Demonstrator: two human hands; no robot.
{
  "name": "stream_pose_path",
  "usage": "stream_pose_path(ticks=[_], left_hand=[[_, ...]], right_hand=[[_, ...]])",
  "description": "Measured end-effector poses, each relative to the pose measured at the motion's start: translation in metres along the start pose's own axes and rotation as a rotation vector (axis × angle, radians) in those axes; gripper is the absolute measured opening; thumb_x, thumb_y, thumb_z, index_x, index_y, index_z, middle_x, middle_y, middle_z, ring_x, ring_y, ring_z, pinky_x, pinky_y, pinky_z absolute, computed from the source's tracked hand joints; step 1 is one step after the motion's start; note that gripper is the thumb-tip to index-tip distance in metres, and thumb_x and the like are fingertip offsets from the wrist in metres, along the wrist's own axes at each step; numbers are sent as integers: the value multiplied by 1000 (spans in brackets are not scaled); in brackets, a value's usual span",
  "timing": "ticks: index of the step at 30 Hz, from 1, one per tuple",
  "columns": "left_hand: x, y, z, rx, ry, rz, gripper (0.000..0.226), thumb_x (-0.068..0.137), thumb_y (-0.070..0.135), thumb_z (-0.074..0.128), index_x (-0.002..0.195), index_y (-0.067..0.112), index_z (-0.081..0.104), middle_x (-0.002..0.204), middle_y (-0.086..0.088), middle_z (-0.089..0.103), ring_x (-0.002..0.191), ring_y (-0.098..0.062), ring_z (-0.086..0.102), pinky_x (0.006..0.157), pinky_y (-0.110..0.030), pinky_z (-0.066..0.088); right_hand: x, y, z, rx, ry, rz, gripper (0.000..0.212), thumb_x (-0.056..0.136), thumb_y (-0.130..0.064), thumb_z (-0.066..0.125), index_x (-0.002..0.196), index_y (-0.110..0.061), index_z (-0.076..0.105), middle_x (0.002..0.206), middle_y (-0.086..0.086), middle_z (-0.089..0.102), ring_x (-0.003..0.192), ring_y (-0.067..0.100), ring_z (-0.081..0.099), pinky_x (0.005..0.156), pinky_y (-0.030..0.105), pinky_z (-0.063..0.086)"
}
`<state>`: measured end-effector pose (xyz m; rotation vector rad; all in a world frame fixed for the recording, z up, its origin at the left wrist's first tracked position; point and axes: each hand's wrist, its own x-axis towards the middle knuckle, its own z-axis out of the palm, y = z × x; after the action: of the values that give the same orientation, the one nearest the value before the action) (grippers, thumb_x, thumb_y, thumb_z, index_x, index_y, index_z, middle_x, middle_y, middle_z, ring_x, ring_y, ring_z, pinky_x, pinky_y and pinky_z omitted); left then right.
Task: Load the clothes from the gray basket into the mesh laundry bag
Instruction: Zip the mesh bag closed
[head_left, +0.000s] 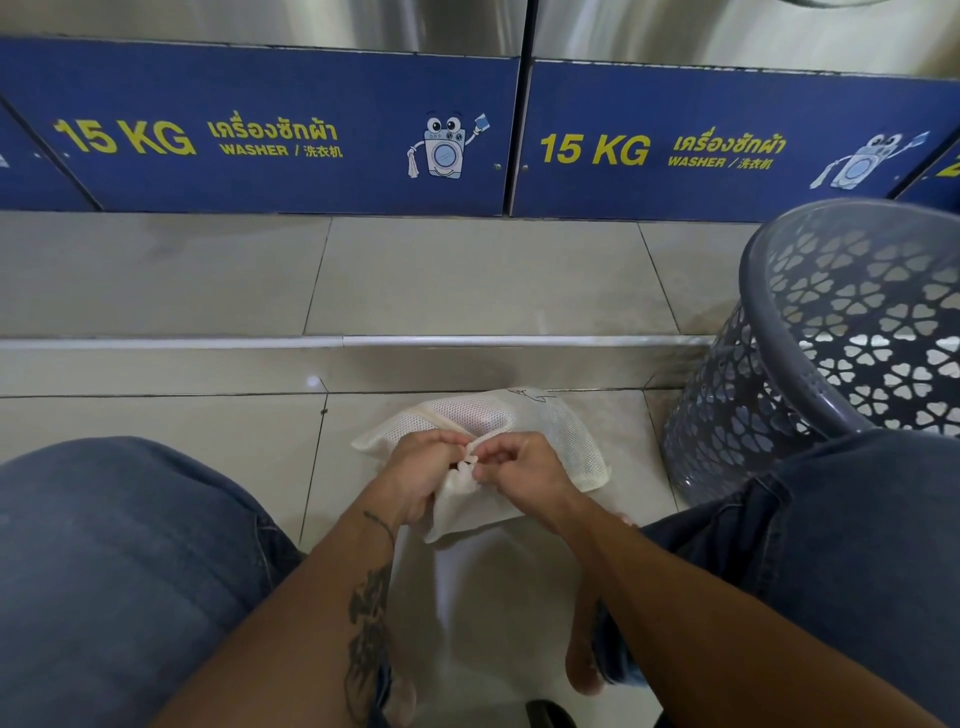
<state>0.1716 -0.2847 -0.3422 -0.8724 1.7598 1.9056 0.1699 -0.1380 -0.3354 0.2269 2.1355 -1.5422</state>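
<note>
A cream mesh laundry bag (550, 431) lies bulging on the tiled floor between my knees. My left hand (423, 475) grips the gathered mouth of the bag at its near end. My right hand (511, 467) pinches the thin white drawstring (470, 457) right beside the left one, fingers curled. The gray basket (852, 332) with heart-shaped cutouts stands tilted at the right, its opening turned toward me; I see no clothes inside it.
My knees in blue jeans (119, 561) frame the bag on both sides. A raised tiled step with a white edge strip (363, 342) runs across ahead, below blue washer panels (260, 135) marked 15 KG. My bare foot (584, 660) rests on the floor below.
</note>
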Motion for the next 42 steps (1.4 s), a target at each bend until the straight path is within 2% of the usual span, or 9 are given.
stream_pose_path(ticks=[4,9,13,19,23,28,32,37,42], left_hand=[[0,-1,-1,-6,-50,-6,16,80,-5,69,95,0,72,96,-25,73,87,-33,70,88,-47,57],[1,-4,-1,29,10,27,14,78,-6,72,82,7,74,80,-15,74,72,-24,69,74,-37,59],[0,-5,4,90,53,57,14,79,-2,72,79,12,73,71,-5,71,64,-16,65,62,-26,53],[1,-8,8,106,118,99,12,76,2,74,81,13,73,78,-4,74,72,-17,68,63,-26,55],[3,-8,8,28,115,29,11,78,-1,72,81,10,72,80,-11,73,75,-25,69,76,-36,59],[4,-7,7,14,109,-34,12,75,-1,73,80,10,72,71,-7,73,67,-19,69,59,-27,56],[3,-5,7,28,92,-54,21,67,-4,71,82,10,72,78,-12,73,77,-28,70,72,-36,59],[2,-3,8,13,82,-41,20,67,-1,74,84,9,70,78,-12,73,73,-27,69,65,-34,58],[3,-6,7,56,74,36,16,71,-1,77,72,13,70,69,-5,72,65,-18,66,60,-26,52]], right_hand=[[-1,2,0,-124,37,-54,25,74,-2,81,69,-24,73,66,-9,68,61,0,60,62,13,48],[-2,0,-4,-161,-24,-60,18,76,-2,80,69,-17,72,62,-5,63,58,5,55,64,23,47],[-5,-2,-9,-129,-42,-57,20,76,2,78,66,-16,72,57,-7,61,53,3,52,61,23,46],[-6,-3,-10,-117,-90,-63,22,77,5,72,67,-14,73,60,-2,61,57,8,52,63,26,45],[-5,-3,-7,-117,-112,-87,20,77,6,72,69,-12,73,63,0,61,61,11,52,67,29,45],[-6,-3,-7,-98,-139,-75,22,79,7,70,70,-12,72,68,7,62,67,19,54,67,33,45],[-8,-5,-6,-87,-169,-75,21,80,7,69,71,-11,71,73,12,61,70,24,53,67,35,44],[-10,-7,-6,-48,-101,-60,27,84,6,67,68,-16,70,70,3,64,66,12,57,68,30,49],[-11,-7,-10,-2,-78,5,21,88,5,65,73,-10,70,79,15,64,76,26,56,70,38,49]])
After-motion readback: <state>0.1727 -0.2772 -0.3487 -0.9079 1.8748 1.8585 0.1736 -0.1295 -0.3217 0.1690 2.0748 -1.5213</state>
